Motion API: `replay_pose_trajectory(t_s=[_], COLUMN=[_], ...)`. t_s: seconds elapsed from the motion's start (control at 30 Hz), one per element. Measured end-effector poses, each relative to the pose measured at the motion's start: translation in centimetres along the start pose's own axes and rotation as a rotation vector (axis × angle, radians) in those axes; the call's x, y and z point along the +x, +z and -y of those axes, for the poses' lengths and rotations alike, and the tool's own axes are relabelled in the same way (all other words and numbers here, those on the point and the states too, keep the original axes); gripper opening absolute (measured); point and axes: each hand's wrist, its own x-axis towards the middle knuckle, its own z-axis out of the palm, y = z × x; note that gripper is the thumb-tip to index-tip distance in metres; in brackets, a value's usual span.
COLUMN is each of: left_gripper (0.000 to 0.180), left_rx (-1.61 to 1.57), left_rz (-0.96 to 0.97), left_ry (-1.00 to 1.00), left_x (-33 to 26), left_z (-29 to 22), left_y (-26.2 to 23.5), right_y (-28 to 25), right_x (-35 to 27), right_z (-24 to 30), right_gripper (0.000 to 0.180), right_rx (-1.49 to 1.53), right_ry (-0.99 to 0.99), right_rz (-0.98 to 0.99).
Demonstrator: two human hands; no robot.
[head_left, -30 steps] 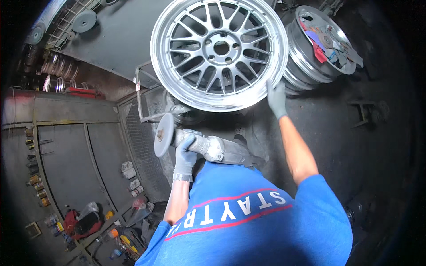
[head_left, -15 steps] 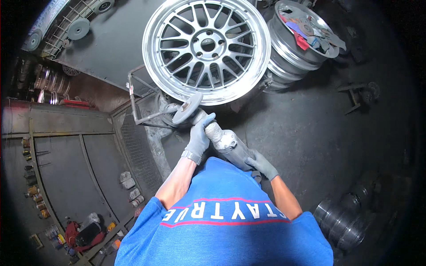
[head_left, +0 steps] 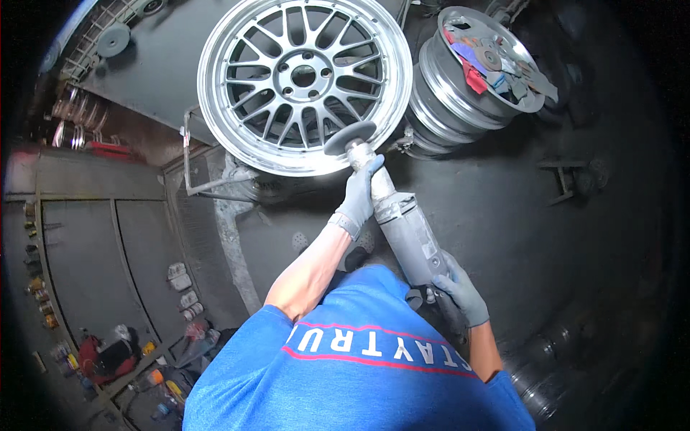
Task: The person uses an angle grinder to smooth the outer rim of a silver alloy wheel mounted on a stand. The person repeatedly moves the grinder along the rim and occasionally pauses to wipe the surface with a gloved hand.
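We grip the angle grinder (head_left: 406, 230) with both gloved hands: left hand (head_left: 357, 195) closed round its neck, right hand (head_left: 460, 291) closed on the rear. Its disc (head_left: 350, 137) meets the alloy wheel's (head_left: 303, 79) lower rim; we should keep it flat, with light pressure.

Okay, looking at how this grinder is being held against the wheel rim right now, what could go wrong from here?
The grinder has its disc at the polished lip of the alloy wheel, which stands tilted on its stand; pressure might shift it or gouge the rim. The left hand grips close behind the disc, so a kickback could bring it into the glove. The right hand holds only the tail, which may limit control.
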Motion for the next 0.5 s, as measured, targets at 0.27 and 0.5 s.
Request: replay_pose_trajectory(t_s=[0.27, 0.5], left_gripper=[0.037, 0.041], left_rx=[-0.117, -0.134], left_rz=[0.181, 0.23], left_ry=[-0.058, -0.147], left_x=[0.5, -1.9], left_z=[0.2, -2.6], left_y=[1.1, -3.8], right_y=[3.3, 13.0], right_x=[-1.0, -1.6], right_z=[2.2, -0.3], right_gripper=[0.081, 0.09], right_rx=[-0.185, -0.079], right_ry=[-0.037, -0.1], right_rz=[-0.158, -0.21])
